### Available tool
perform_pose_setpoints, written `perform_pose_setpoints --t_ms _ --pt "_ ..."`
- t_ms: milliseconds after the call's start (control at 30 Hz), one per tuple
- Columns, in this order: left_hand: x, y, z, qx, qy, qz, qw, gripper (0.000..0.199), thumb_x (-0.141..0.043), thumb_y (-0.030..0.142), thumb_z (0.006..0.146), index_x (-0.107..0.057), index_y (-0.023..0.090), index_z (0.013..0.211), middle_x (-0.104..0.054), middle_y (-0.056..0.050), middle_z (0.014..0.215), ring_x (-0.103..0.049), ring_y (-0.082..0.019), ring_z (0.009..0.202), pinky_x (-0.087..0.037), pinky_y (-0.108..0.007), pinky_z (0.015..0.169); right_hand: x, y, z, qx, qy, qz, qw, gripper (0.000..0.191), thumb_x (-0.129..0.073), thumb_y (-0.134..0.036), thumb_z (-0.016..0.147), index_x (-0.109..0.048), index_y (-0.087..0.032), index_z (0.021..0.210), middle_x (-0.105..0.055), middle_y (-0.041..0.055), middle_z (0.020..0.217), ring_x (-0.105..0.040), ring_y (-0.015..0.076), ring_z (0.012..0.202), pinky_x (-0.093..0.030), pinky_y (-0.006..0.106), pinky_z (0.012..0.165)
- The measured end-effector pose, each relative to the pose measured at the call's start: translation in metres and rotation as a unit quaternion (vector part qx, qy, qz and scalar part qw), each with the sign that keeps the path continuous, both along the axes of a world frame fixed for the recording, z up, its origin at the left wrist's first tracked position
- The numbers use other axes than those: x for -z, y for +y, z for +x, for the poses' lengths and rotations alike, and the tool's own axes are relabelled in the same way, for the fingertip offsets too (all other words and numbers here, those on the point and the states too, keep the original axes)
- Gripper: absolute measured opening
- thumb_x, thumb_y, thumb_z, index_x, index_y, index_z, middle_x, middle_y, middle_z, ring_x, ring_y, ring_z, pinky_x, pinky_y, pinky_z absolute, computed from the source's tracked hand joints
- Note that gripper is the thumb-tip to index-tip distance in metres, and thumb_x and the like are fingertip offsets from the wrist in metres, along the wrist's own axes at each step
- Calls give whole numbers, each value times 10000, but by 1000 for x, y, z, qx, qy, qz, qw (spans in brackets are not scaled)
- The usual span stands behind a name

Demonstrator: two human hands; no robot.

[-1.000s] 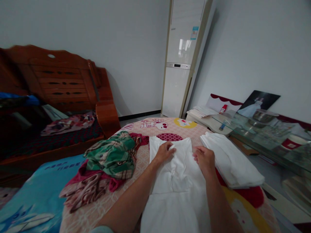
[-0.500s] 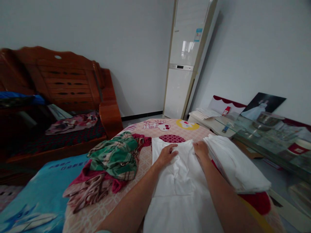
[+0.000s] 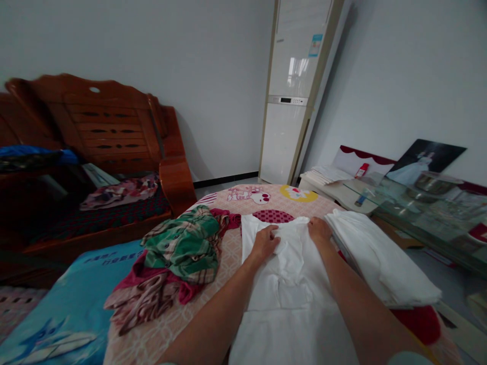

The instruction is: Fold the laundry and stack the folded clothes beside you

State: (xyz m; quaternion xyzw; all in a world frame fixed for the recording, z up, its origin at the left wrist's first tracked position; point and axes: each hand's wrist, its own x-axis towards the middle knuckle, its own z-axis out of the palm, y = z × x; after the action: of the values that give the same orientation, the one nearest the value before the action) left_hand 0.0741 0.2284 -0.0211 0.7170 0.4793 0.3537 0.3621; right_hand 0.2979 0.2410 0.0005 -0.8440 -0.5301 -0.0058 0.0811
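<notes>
A white shirt (image 3: 281, 284) lies lengthwise in front of me, its neckline at the far end and the cloth rumpled around the middle. My left hand (image 3: 265, 242) rests on its upper left part, below the neckline, with thumb and forefinger apart. At the top right corner, my right hand (image 3: 318, 230) has its fingers closed on the shirt's shoulder edge. Just right of that hand is a stack of folded white cloth (image 3: 380, 258). Left of the shirt lies a heap with a green plaid shirt (image 3: 182, 246) on top and pinkish cloth (image 3: 146, 299) under it.
A patterned pink cover (image 3: 152, 339) spreads under the clothes. The blue printed cloth (image 3: 72, 299) is at left, before a wooden bench (image 3: 110, 126). At right stands a glass table (image 3: 403, 203) with bowls and a photo. A tall air conditioner (image 3: 283, 137) stands behind.
The view has shifted slightly, so most things sit a little further right. Both hands keep about the same places on the white shirt.
</notes>
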Motion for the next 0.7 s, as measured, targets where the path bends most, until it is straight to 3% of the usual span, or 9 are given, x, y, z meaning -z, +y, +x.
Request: perform_pose_setpoints --t_ms 167,300,433,533,700 --pt "-4 1 -2 21 4 -8 1000 466 -606 170 718 -639 145 1182 -576 17 731 -525 -115 658 -461 -253 707 -2 -1 0 -39 -27 4 999 416 -340 -206 952 -540 -213 1317 -690 127 1105 -638 214 1040 -452 301 847" --pt "-2 4 -6 88 -35 -21 995 612 -584 89 626 -611 149 1234 -543 36 719 -501 -103 643 -436 -229 657 -2 1 0 -109 -43 -34 993 425 -314 -151 941 -609 -228 1237 -688 109 1126 -624 204 1070 -434 290 878" --pt "-1 6 -6 105 -112 -31 988 591 -521 48 641 -617 131 1218 -555 14 784 -515 -90 669 -425 -197 628 -3 7 2 -115 -35 -45 992 374 -311 -192 961 -608 -203 1188 -691 114 1100 -631 211 1056 -443 293 852" --pt "-4 6 -5 53 -116 -31 991 516 -489 60 718 -622 147 1210 -588 -4 812 -543 -96 686 -427 -187 618 -4 12 2 -97 -32 -50 994 348 -320 -252 971 -596 -166 1165 -688 147 1075 -643 243 1030 -457 323 828" --pt "-6 9 -10 -70 -7 39 997 396 -530 105 790 -654 187 1157 -668 -32 871 -602 -141 781 -467 -249 770 -2 15 1 -63 -24 -52 996 351 -309 -213 963 -582 -102 1152 -672 205 1085 -646 263 1035 -462 340 837"
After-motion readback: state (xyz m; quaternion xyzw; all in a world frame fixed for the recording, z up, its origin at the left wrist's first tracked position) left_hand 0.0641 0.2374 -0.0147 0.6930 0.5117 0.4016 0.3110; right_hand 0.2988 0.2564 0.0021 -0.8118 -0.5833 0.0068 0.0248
